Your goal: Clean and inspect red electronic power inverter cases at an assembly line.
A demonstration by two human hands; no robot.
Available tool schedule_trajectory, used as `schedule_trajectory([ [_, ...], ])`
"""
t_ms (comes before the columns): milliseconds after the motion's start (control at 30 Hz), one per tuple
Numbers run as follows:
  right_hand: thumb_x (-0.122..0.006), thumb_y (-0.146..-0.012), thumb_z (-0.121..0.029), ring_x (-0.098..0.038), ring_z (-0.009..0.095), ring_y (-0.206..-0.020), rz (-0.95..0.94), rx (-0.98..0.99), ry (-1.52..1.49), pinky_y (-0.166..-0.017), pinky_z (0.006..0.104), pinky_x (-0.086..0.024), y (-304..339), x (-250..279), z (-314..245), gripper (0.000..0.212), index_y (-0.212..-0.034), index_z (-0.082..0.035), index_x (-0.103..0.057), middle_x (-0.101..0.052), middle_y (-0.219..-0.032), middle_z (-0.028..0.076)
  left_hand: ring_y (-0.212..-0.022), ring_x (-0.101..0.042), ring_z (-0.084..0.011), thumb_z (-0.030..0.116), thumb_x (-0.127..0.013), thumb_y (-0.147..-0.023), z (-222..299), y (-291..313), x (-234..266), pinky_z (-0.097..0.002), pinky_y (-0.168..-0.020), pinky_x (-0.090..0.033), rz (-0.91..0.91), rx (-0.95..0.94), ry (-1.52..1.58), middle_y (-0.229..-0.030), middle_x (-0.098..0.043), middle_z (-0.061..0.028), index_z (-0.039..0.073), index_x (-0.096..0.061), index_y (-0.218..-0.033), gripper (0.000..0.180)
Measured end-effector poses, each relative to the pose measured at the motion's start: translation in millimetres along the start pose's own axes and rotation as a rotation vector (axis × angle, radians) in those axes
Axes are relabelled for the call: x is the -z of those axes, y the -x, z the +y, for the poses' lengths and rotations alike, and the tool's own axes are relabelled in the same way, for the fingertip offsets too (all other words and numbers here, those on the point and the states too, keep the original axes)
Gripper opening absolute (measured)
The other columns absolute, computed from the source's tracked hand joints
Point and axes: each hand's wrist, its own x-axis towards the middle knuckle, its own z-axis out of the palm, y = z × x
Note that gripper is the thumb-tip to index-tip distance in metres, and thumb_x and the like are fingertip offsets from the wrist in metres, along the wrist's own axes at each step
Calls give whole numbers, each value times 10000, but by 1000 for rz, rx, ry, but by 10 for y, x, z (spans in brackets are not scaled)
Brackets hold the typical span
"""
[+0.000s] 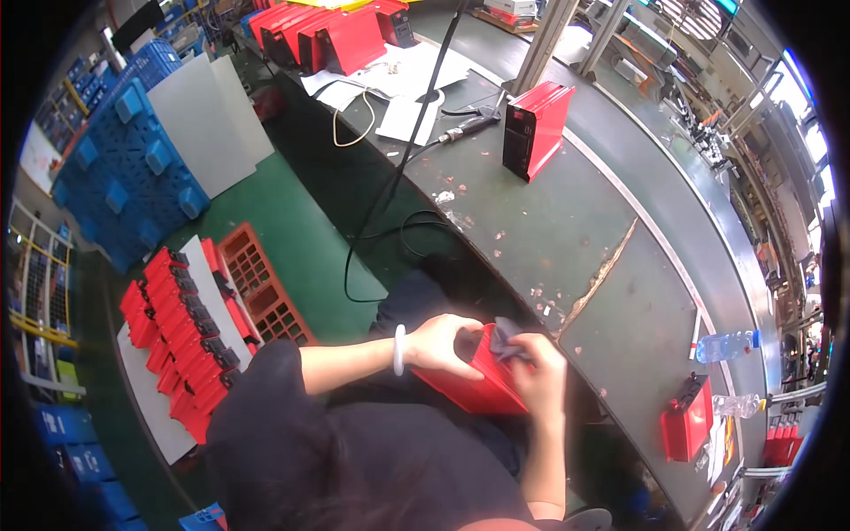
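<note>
A red metal casing [482, 388] rests tilted over my lap, beside the near edge of the workbench. My left hand [445, 347] grips its left end, thumb along one face and fingers over the upper edge; a pale bangle circles that wrist. Pinched in my right hand [537, 372] is a grey cloth [505, 338], pressed against the casing's upper corner. The lower part of the casing is partly hidden by my arms. Farther up the bench stands a red and black box-shaped unit [537, 131], upright and apart from both hands.
A dark screwdriver-like tool [469, 129] with a cable lies on the workbench [531, 230]. More red casings [345, 40] stand at the back. At right are a red unit [687, 420] and plastic bottles [728, 346]. Stacked red units [181, 336] and a blue pallet [124, 173] are at left.
</note>
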Motion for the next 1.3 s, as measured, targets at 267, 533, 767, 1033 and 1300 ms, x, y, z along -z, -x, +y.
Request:
schedule_trajectory([
  [267, -633, -661, -11, -592, 287, -807, 50, 20, 468, -737, 381, -498, 351, -81, 389, 184, -835, -41, -683, -633, -847, 91, -978, -620, -147, 200, -836, -674, -163, 199, -29, -308, -889, -492, 95, 82, 122, -1060, -659, -85, -13, -575, -1150, 583],
  [533, -613, -797, -42, -630, 312, -768, 164, 119, 339, -700, 395, -504, 217, -535, 66, 159, -953, -26, -641, -653, -828, 131, -907, -658, -200, 295, -825, -645, -14, 170, -91, -317, -837, -503, 83, 70, -156, -980, -679, -117, 23, -589, -1111, 589],
  [767, -610, -765, 84, -650, 283, -770, 328, 108, -67, -694, 324, -528, 133, -653, 88, 108, -850, 18, -603, -647, -881, 138, -908, -661, -212, 320, -836, -626, 9, 214, -75, -325, -826, -504, 123, 68, -143, -982, -680, -124, 23, -594, -1078, 592],
  [1033, -656, -788, -28, -601, 269, -892, 247, -34, -22, -806, 334, -475, 463, -636, 337, 167, -941, 4, -599, -615, -924, 130, -942, -653, -203, 299, -840, -620, -65, 298, -120, -323, -854, -499, 103, 109, -58, -1011, -676, -123, 17, -589, -1078, 594],
  [1300, -602, -813, 27, -601, 170, -847, 416, -212, -130, -802, 277, -465, 368, -132, 530, 107, -919, 15, -608, -626, -907, 92, -1001, -607, -156, 211, -837, -637, 118, 250, -24, -325, -917, -481, 63, 217, 77, -1055, -642, -79, 8, -572, -1126, 592],
])
